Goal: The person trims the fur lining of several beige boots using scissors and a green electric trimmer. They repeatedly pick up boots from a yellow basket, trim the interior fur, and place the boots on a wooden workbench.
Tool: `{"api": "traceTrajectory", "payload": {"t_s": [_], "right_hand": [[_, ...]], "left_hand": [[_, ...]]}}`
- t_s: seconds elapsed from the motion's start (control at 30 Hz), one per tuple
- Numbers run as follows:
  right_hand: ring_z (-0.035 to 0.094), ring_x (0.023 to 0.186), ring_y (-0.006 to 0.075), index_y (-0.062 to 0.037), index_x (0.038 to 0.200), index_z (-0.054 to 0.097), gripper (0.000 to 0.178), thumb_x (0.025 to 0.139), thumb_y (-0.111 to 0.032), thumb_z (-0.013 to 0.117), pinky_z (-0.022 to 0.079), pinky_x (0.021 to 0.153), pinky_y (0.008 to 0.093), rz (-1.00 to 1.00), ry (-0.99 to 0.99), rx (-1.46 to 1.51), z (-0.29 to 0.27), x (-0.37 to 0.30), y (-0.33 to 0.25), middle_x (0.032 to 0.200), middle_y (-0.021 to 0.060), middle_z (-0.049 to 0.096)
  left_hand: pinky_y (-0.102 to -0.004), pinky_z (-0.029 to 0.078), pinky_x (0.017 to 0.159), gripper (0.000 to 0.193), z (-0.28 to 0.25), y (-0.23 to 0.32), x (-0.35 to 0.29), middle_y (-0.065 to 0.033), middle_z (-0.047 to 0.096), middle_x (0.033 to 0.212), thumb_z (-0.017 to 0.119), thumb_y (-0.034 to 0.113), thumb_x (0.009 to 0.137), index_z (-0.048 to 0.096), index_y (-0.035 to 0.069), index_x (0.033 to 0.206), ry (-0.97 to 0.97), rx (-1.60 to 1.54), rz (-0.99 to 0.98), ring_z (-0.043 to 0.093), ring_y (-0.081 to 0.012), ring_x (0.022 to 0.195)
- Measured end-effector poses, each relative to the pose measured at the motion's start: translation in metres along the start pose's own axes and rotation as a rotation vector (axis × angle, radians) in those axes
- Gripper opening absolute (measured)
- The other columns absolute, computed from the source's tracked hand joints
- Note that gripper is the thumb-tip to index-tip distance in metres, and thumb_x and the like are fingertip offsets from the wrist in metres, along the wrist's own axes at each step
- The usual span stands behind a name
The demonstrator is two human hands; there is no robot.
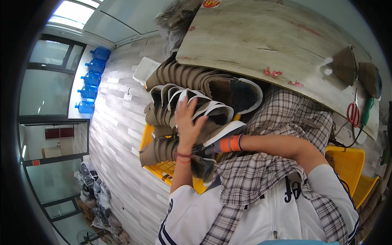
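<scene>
Rows of brown shoe uppers, nested into each other and several with white edges, fill a yellow plastic basket. Over the white-edged ones my left hand is raised with its fingers spread, holding nothing; whether it touches them I cannot tell. My right arm reaches across my body, and my right hand, in a grey and orange glove, is low by a white-edged upper. Its fingers are mostly hidden. A larger dark-lined upper lies under the table edge. Checked cloth covers my lap.
A wood-patterned table stands close in front, bearing brown pieces, red-handled scissors and a green-handled tool. Another yellow basket is at my right. Blue water bottles and bagged goods stand at the left.
</scene>
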State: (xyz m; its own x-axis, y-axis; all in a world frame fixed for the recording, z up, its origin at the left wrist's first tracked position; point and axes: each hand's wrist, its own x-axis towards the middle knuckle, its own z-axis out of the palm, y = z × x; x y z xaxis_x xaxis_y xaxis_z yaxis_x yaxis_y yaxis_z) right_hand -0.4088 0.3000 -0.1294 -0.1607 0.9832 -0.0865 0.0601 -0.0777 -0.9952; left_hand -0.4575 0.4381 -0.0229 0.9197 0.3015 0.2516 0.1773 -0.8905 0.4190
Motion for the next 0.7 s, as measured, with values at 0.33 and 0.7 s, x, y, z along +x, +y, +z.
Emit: {"api": "traceTrajectory", "payload": {"t_s": [0.33, 0.7], "right_hand": [[0.062, 0.091, 0.0271, -0.0036, 0.106, 0.064, 0.056, 0.076, -0.051, 0.062, 0.047, 0.08, 0.0383, 0.027, 0.199, -0.351, -0.05, -0.085, -0.071, 0.098, 0.0163, 0.066], [0.057, 0.06, 0.0088, -0.0047, 0.086, 0.07, 0.028, 0.081, -0.032, 0.067, 0.045, 0.056, 0.0243, 0.106, 1.886, 0.512, 0.015, -0.409, -0.086, 0.076, 0.0034, 0.068]], "left_hand": [[-0.0583, 0.018, 0.104, 0.079, -0.009, 0.01, 0.011, -0.0173, 0.031, 0.145, 0.07, 0.043, 0.071, 0.039, 0.017, 0.138, -0.297, 0.175, -0.067, 0.032, -0.0338, 0.132], [-0.0377, 0.038, 0.097, 0.045, -0.065, 0.244, 0.098, -0.019, 0.057, 0.12, 0.06, 0.01, 0.08, 0.052, -0.002, 0.122, -0.636, -0.076, 0.413, 0.053, -0.0328, 0.111]]}}
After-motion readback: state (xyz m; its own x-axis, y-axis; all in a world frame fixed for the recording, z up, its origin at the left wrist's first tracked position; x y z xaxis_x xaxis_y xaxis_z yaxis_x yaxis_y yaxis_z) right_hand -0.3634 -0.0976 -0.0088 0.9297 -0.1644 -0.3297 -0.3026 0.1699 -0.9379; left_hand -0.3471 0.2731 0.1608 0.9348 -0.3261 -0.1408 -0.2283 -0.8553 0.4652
